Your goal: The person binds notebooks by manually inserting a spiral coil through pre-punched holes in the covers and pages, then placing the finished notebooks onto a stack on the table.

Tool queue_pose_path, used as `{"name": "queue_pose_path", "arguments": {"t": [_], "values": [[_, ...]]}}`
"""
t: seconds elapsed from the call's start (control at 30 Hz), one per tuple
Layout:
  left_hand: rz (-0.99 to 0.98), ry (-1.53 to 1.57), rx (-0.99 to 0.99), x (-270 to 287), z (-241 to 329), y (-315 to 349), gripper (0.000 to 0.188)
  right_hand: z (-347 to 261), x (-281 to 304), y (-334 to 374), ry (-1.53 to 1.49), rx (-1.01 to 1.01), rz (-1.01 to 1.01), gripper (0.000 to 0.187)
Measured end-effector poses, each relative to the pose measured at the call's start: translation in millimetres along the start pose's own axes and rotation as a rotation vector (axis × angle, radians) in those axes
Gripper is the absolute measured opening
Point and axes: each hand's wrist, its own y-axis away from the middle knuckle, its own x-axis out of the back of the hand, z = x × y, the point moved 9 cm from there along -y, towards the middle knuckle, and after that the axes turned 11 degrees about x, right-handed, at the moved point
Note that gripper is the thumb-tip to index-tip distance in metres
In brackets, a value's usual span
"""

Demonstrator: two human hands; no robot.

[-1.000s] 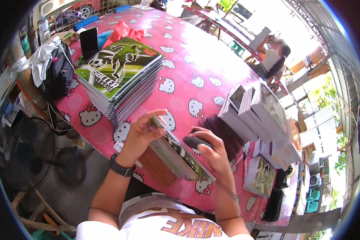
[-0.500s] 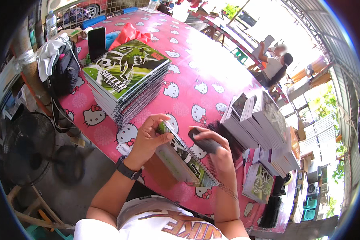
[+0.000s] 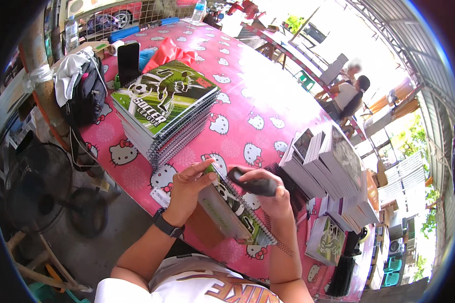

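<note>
The left hand's [image 3: 187, 189] grip pinches the notebook [image 3: 230, 204] at six o'clock; the right hand's [image 3: 273, 191] closes round a dark tool [image 3: 255, 186]. Should that pinch slacken, the notebook could tilt, its trailing wire coil [image 3: 275, 240] snagging. The pink table [image 3: 232, 141] carries printed cats; a fan [image 3: 40, 187] stands at nine.

Held notebook [image 3: 221, 214] left of book piles [image 3: 332, 160].

Notebook [image 3: 219, 216] partly hidden by left hand [image 3: 188, 191]; shirt [image 3: 184, 289] cut off below
</note>
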Motion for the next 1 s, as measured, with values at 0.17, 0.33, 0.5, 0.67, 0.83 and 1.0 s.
{"name": "queue_pose_path", "arguments": {"t": [0.17, 0.33, 0.5, 0.67, 0.83, 1.0], "values": [[0.013, -0.025, -0.022, 4, 2, 2, 0.031, 19, 19, -2, 0.491, -0.214, 0.072, 0.058], [-0.019, -0.077, -0.089, 5, 6, 1, 0.030, 30, 13, -4, 0.349, -0.213, 0.056, 0.051], [-0.049, -0.176, -0.109, -8, 16, 4, 0.029, 39, 12, 0, 0.236, -0.168, 0.072, 0.057], [-0.167, -0.278, -0.132, -47, 35, 14, 0.026, -16, 43, 12, 1.071, 0.054, 0.118, 0.047], [-0.289, -0.519, -0.308, -96, 53, 34, 0.024, -94, -21, 24, 0.873, 0.136, 0.167, 0.031], [-0.392, -0.382, -0.277, -114, 46, 45, 0.018, -102, -13, 43, 0.795, 0.174, 0.311, 0.024]]}}
